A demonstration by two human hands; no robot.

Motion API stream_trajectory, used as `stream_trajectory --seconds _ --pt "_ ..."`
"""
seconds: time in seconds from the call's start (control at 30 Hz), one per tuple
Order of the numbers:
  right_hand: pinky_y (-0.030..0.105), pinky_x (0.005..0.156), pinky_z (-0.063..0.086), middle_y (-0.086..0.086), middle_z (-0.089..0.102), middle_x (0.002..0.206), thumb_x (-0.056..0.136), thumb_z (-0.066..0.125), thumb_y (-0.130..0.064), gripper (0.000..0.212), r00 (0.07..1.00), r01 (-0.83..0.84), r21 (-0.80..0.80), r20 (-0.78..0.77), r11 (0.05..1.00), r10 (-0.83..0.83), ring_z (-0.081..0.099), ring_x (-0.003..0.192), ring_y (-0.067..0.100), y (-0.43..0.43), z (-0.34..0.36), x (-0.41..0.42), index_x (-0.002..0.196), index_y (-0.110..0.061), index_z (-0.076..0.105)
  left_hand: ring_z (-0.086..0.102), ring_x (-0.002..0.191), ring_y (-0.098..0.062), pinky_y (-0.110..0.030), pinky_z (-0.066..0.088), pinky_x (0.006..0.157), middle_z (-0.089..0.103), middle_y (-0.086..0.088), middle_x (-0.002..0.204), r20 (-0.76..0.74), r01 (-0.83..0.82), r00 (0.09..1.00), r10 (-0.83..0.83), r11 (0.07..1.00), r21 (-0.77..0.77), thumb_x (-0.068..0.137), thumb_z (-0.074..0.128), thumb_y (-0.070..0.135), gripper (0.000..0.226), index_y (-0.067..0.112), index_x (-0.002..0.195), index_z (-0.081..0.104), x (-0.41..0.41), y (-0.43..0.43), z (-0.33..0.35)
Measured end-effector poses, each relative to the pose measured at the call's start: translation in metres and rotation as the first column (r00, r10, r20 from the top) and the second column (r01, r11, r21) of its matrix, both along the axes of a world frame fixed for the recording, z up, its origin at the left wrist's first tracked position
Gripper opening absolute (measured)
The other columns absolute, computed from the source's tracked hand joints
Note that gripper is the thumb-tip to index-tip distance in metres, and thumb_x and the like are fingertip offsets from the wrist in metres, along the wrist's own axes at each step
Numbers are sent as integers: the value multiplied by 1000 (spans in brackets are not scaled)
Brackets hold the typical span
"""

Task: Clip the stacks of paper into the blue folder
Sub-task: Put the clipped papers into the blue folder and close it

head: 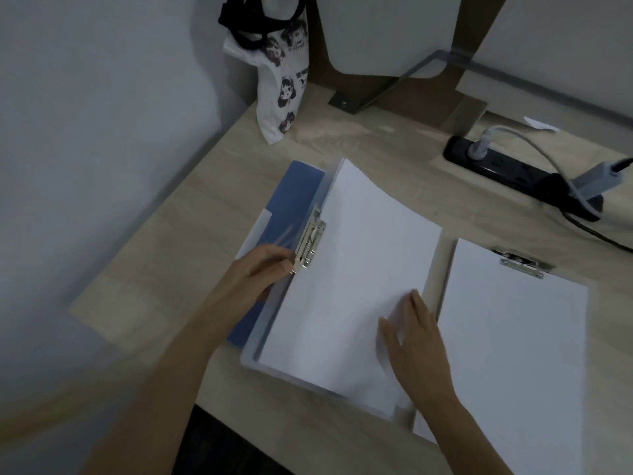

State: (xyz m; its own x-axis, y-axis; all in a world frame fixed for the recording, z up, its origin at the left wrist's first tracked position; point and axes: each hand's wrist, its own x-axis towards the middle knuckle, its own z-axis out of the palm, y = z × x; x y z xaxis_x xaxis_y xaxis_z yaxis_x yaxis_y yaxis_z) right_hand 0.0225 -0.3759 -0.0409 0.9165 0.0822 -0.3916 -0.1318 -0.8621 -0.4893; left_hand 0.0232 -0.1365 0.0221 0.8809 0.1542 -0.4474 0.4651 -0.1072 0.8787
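Observation:
An open folder lies on the wooden desk, its blue cover (291,197) showing at the left. A stack of white paper (352,269) lies on the folder's left half under a metal side clip (310,243). My left hand (263,269) holds the lower end of that clip with curled fingers. My right hand (416,347) rests flat on the lower right part of this stack. A second white stack (513,344) sits on the folder's right half under a top metal clip (522,265).
A white tote bag (281,80) with cartoon prints hangs at the desk's back left. A black power strip (513,169) with plugs and cables lies at the back right. The desk's left edge (164,217) runs close to the folder, with the wall beyond.

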Motion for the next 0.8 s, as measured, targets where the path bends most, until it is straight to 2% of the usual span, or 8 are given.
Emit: stream_trajectory --seconds 0.07,0.13,0.27,0.4,0.57,0.63,0.73,0.8 --pt "31 115 18 0 13 157 94 42 -38 62 995 -8 123 -102 992 20 18 143 18 -6 11 4 146 -15 18 61 84 -3 -13 50 69 64 1 99 48 -19 999 21 999 -47 94 47 20 16 18 100 62 -2 -17 19" --pt "31 111 25 -1 26 153 93 44 -40 55 966 130 313 -253 941 -50 30 138 16 -15 32 9 142 -21 31 61 78 2 -5 49 64 62 4 94 65 -28 997 35 995 -96 96 41 24 23 14 104 60 -3 -39 36" --pt "38 101 46 4 59 130 83 50 -48 44 867 422 657 -495 624 -65 59 114 18 -54 78 7 120 -24 56 63 86 1 -6 48 67 64 14 92 174 79 983 -59 990 -113 95 41 26 20 22 96 60 -9 -93 63" --pt "33 88 55 -3 67 119 48 65 -77 91 883 444 769 -463 460 -77 64 109 15 -107 109 -3 120 -23 58 62 102 0 -20 51 88 65 13 109 201 207 963 -179 970 -128 94 49 24 18 32 102 63 -10 -151 55" --pt "28 70 57 1 68 117 50 64 -77 89 868 494 822 -481 282 -121 65 105 19 -177 126 -20 119 -22 60 50 110 7 -17 44 91 55 14 118 167 252 952 -256 967 46 92 52 21 24 25 114 60 -14 -218 9" --pt "26 67 57 3 70 113 63 61 -66 70 845 535 802 -500 266 -191 67 101 19 -198 118 -27 117 -20 61 44 120 -2 -27 35 106 46 9 125 133 228 957 -259 951 209 91 54 14 32 19 123 55 -20 -235 -17" --pt "26 60 52 11 70 106 87 54 -27 28 804 579 708 -412 404 -429 70 80 16 -225 91 -36 113 -20 60 31 135 -15 -24 28 109 27 -1 147 -26 204 978 -205 935 290 92 53 22 52 21 140 34 -28 -250 -43" --pt "29 62 51 12 67 107 90 51 -12 33 779 607 643 -363 468 -512 67 80 20 -238 70 -37 123 -18 52 29 135 -16 -21 27 102 17 0 152 -118 185 980 -161 952 243 92 52 27 62 22 146 21 -31 -256 -50"
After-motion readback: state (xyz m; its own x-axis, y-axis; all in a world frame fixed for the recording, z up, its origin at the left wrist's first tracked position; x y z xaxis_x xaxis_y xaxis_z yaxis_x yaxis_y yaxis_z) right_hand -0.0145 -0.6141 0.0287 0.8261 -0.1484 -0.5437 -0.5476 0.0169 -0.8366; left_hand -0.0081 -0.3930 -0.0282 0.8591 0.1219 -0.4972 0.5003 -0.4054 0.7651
